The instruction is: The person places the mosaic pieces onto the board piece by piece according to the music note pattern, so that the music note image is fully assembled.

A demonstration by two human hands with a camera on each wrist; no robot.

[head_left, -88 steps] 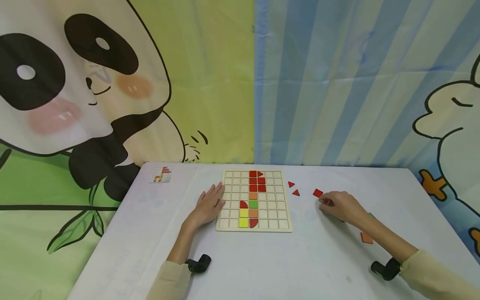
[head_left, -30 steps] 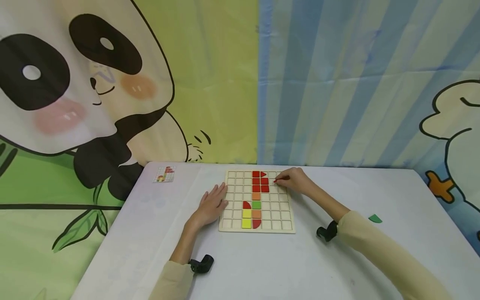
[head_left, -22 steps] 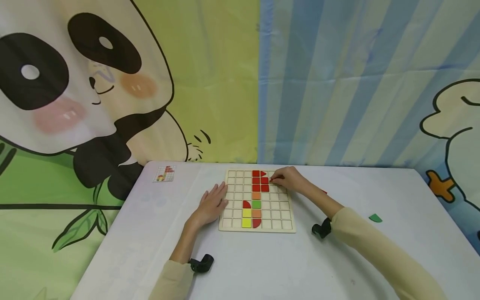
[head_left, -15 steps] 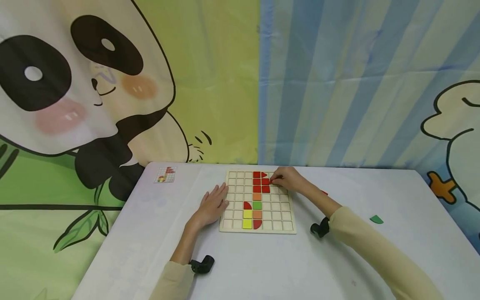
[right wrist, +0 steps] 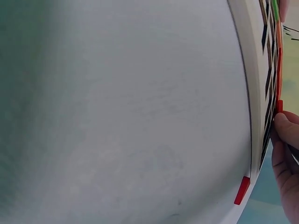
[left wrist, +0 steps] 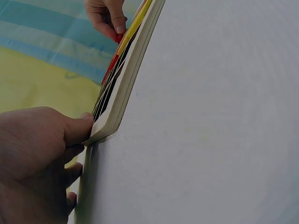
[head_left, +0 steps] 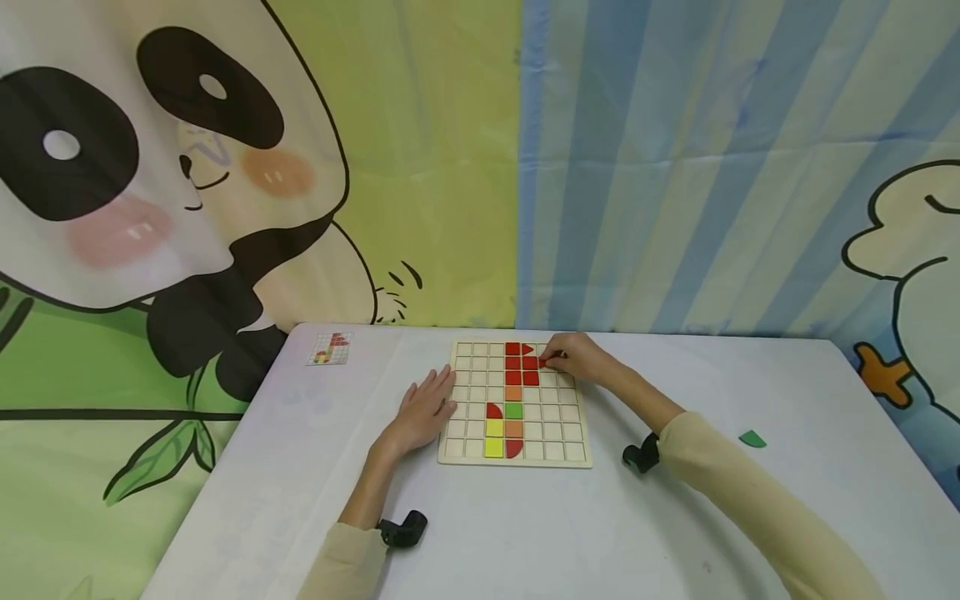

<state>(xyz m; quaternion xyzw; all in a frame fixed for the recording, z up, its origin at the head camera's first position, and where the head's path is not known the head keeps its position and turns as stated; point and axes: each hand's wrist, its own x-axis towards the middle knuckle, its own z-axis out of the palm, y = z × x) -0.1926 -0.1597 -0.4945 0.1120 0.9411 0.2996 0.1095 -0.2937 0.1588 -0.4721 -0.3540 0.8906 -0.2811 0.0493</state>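
Note:
A pale wooden grid board [head_left: 465, 450] lies on the table, with red, orange, green and yellow tiles in its cells. My left hand [head_left: 422, 410] rests along the board's left edge, fingers extended; in the left wrist view its thumb [left wrist: 79, 128] touches the board's corner. My right hand [head_left: 581, 357] is over the upper right of the board, pinching a small red piece [right wrist: 280, 106] between thumb and fingers. That piece is beside the red square tile [head_left: 530, 363] in the second row. The fingers hide most of it, so its full shape cannot be made out.
A pattern card [head_left: 328, 348] lies at the table's back left. To the right is a loose green quarter-round tile [head_left: 752, 438]. Another red piece [right wrist: 242, 190] lies on the table beside the board. A printed curtain [head_left: 420, 167] hangs behind the table.
My right hand has come left from the loose tiles to the board with a red piece, then barely moved over the last half second. The left hand has stayed at the board's edge.

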